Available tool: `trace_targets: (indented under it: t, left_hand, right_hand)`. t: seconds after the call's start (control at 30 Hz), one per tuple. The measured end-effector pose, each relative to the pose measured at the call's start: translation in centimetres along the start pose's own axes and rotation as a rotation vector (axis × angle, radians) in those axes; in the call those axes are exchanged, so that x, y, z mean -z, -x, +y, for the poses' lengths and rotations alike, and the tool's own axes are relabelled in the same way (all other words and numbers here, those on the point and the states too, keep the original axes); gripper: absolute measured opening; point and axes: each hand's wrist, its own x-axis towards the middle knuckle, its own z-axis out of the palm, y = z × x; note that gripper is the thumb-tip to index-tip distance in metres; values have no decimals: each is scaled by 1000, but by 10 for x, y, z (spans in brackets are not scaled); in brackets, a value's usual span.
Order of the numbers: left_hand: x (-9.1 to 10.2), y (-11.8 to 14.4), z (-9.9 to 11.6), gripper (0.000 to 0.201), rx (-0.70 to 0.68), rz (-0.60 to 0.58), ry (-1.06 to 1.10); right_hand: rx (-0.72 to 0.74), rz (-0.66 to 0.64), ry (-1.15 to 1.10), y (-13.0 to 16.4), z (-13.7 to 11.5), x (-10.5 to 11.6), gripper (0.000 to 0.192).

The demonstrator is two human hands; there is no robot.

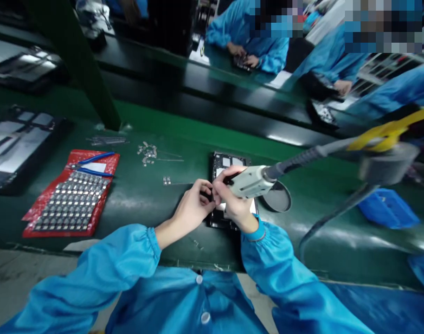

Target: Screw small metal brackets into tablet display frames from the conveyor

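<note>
At the centre of the frame the two hands meet over a dark flat device (pixel 229 164) that lies on the green table (pixel 145 199). The right hand (pixel 234 202) is closed around a pale grey power tool (pixel 250 182), whose dark cable (pixel 302 160) runs off toward the right edge. The tool's tip is hidden behind the fingers, so what it touches cannot be made out. The left hand (pixel 193 208) has its fingertips pinched together against the right hand's fingers; whether it holds a small part cannot be told. Much of the device is covered by both hands, and only its upper end with pale patches shows clearly.

Just right of the hands sits a round dark dish (pixel 278 198), partly behind the tool. At the left, a red tray (pixel 36 211) carries rows of small grey parts, with blue-handled pliers (pixel 93 164) at its upper end. A loose heap of tiny metal pieces (pixel 147 153) lies in the middle, too small to identify. A blue bag (pixel 389 208) at the right is blurred. Other people in blue sleeves work along the upper edge, cut off by the frame.
</note>
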Motion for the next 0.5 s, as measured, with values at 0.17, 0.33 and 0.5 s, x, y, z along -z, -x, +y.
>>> trace_targets:
  t: [0.17,0.33,0.5]
  left_hand:
    - [2,0,-2,32,-3,-7,3]
    - [1,1,1,27,31,-7,-15]
    - [3,6,8,22,93,-9,-49]
  right_hand:
    - [63,-35,52,2,6,3,78]
    - [89,-40,65,4,2,5,77]
    - [101,57,62,13,-10,54,75]
